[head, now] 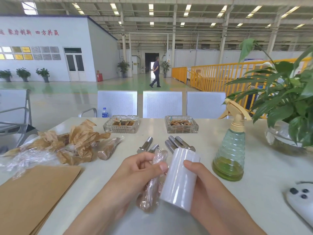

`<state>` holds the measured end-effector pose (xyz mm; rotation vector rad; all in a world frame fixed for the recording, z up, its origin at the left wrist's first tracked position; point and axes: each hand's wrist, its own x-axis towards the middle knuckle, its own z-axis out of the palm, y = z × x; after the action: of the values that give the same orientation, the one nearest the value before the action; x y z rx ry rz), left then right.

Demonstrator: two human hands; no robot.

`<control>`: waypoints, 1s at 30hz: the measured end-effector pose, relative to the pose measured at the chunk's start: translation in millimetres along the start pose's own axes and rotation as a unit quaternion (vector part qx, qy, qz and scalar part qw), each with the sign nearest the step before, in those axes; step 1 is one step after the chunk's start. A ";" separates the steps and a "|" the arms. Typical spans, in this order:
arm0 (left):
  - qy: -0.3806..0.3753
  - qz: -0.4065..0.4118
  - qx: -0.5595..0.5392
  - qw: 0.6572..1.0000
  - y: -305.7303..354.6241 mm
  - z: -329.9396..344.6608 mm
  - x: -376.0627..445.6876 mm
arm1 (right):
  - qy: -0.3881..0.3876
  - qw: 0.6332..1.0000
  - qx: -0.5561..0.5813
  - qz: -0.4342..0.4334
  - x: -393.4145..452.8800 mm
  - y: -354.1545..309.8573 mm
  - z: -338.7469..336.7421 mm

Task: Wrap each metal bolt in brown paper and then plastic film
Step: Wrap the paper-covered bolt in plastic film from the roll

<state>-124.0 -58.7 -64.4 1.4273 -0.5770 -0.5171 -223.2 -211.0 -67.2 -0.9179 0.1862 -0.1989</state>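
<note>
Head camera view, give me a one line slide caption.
Left hand holds a paper-wrapped bolt while right hand applies the film roll.

A factory hall: beyond the white table [211,138] stretch a green painted floor [132,83], yellow safety railings [218,77] and a steel-trussed roof [169,16].

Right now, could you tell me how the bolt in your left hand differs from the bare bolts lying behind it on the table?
The bolt in the left hand, the wrapped bolt, is covered in brown paper and clear film; the bare bolts show plain grey metal. The wrapped bolt is held off the table beside the film roll in the right hand; the bare bolts lie loose, untouched. All appear similar in shape.
</note>
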 end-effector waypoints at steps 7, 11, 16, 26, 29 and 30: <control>-0.012 0.002 0.010 1.000 -4.0 10.0 -2.0 | -0.046 0.999 -0.021 0.021 -0.8 11.7 -5.0; -0.005 0.036 0.034 0.999 -4.3 12.9 -2.1 | -0.086 0.993 -0.076 0.001 -3.5 11.5 -7.6; 0.024 0.092 0.048 0.994 -3.7 14.5 -4.1 | -0.065 0.988 -0.138 -0.032 -5.7 9.6 -3.8; 0.022 0.075 0.015 0.997 0.5 21.4 -3.0 | -0.070 0.965 -0.243 -0.065 -14.0 9.3 -2.4; 0.033 0.075 0.012 0.997 2.0 21.0 -0.8 | -0.071 0.959 -0.256 -0.095 -15.6 9.9 -2.2; 0.043 0.073 0.015 0.996 3.3 21.8 -0.5 | -0.071 0.957 -0.259 -0.107 -15.8 11.0 -1.7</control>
<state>-138.6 -74.6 -60.0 1.4162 -0.6177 -0.3309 -237.9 -201.9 -75.8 -1.4718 0.0000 -0.2899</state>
